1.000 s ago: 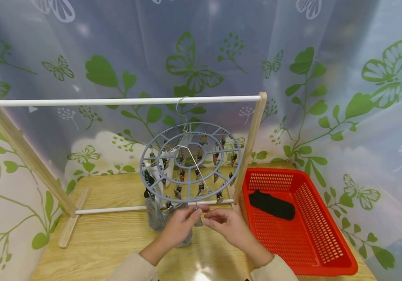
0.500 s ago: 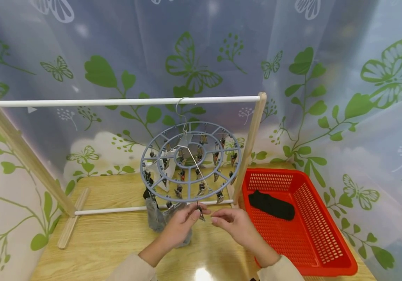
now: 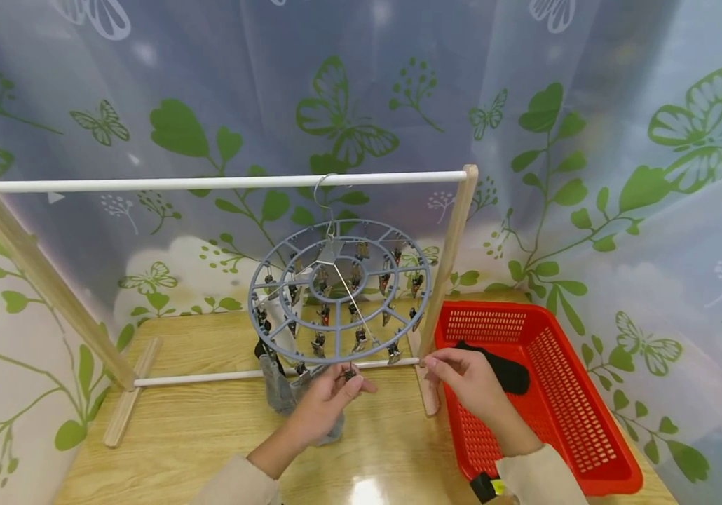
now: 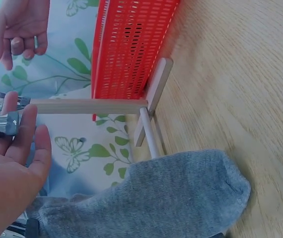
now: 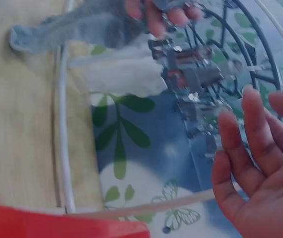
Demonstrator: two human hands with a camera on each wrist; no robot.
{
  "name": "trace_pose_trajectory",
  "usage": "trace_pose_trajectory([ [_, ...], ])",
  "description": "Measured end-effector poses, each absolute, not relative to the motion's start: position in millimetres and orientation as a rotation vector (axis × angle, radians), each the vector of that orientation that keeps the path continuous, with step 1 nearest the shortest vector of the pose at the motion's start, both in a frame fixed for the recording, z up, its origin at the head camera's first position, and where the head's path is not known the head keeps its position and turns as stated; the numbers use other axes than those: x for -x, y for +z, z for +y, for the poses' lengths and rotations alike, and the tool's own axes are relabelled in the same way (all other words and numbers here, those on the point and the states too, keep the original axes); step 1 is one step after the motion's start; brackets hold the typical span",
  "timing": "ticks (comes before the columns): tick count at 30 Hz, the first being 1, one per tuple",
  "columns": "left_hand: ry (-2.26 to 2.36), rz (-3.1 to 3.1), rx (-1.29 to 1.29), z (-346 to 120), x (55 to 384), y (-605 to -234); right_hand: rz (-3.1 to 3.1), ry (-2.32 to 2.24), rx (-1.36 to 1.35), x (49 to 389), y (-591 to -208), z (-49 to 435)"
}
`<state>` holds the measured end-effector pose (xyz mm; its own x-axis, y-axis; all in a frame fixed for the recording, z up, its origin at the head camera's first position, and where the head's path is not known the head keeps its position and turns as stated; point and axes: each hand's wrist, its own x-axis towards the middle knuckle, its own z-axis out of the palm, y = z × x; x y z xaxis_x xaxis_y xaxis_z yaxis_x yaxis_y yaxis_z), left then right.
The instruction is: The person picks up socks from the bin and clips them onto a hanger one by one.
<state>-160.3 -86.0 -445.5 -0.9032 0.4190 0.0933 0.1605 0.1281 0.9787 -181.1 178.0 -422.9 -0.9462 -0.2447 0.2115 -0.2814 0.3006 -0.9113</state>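
My left hand (image 3: 326,400) is at the front edge of a round grey clip hanger (image 3: 331,250). It holds one of the hanger's metal clips (image 4: 2,125) between thumb and fingers. Just left of that hand, grey socks (image 4: 181,193) hang from other clips. A white sock (image 3: 282,324) hangs behind them, partly covered by the hanger. Near the left rim of a red basket (image 3: 556,421), my right hand (image 3: 471,382) is in the air with loosely bent fingers and nothing between them. In the basket lies a black sock (image 3: 511,372), partly hidden by that hand.
The hanger hooks onto the white top bar (image 3: 209,184) of a wooden-legged rack. A lower white bar (image 3: 197,379) runs close over the wooden table (image 3: 165,435). The rack's right post (image 3: 452,259) stands between hanger and basket. A patterned curtain (image 3: 418,70) hangs behind.
My right hand has moved away from the clip, rightward to the basket's near-left rim. My left hand stays at the clip, which it has tilted slightly; the hanger has shifted a little left.
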Motion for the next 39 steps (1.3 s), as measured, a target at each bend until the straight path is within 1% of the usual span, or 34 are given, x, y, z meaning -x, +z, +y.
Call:
trace_pose_trajectory([
  [6,1.849,2.186,-0.594,-86,162,-447,-2.485,1.773,-0.180,187,-419,189],
  [13,1.797,2.239,-0.610,-85,162,-447,-2.501,1.768,-0.020,192,-421,196],
  [31,1.772,2.253,-0.600,-87,159,-447,-2.572,1.527,0.104,217,-438,213],
  [39,1.789,2.247,-0.575,-87,157,-448,-2.687,1.408,0.092,222,-446,220],
])
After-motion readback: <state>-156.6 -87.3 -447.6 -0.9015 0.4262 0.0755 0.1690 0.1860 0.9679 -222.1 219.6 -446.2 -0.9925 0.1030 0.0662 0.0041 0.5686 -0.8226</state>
